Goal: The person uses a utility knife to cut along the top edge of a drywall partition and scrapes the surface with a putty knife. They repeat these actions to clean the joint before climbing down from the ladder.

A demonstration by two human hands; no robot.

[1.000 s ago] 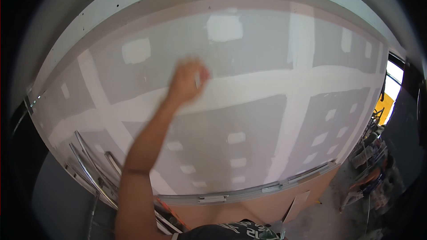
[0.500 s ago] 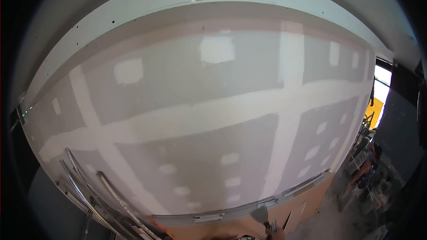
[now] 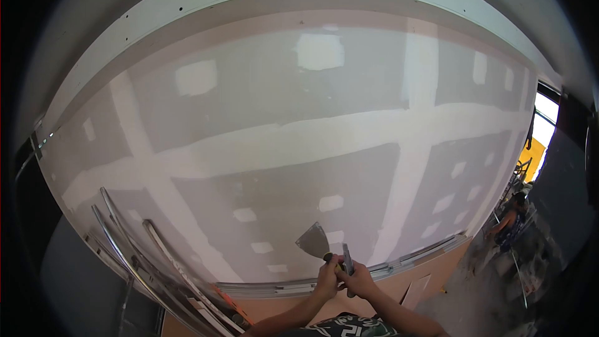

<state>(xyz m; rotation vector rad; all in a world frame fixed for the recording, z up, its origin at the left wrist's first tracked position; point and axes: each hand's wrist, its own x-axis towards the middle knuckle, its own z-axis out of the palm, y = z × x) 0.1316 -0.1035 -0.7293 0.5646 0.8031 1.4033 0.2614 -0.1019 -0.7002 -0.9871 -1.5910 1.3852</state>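
Both hands are close together, low in front of the wall. My left hand (image 3: 326,281) is closed around the dark and yellow handle of a putty knife (image 3: 313,241), whose wide grey blade points up and left. My right hand (image 3: 360,281) is closed on a slim grey tool (image 3: 347,257) that looks like a utility knife and stands nearly upright. Its fingers meet those of my left hand near the putty knife's handle. The plasterboard wall (image 3: 281,187) behind carries pale bands and patches of filler.
Curved metal tubes (image 3: 118,246) lean at the lower left. Grey metal strips (image 3: 412,262) lie along the wall's base, above a brown board (image 3: 437,265). On the right, another person (image 3: 511,224) is low down near a bright opening. A boxed ledge (image 3: 231,3) runs overhead.
The view has tilted down and shifted slightly left. My hands have come up into sight, and the putty knife has risen and moved left, now gripped by my left hand.
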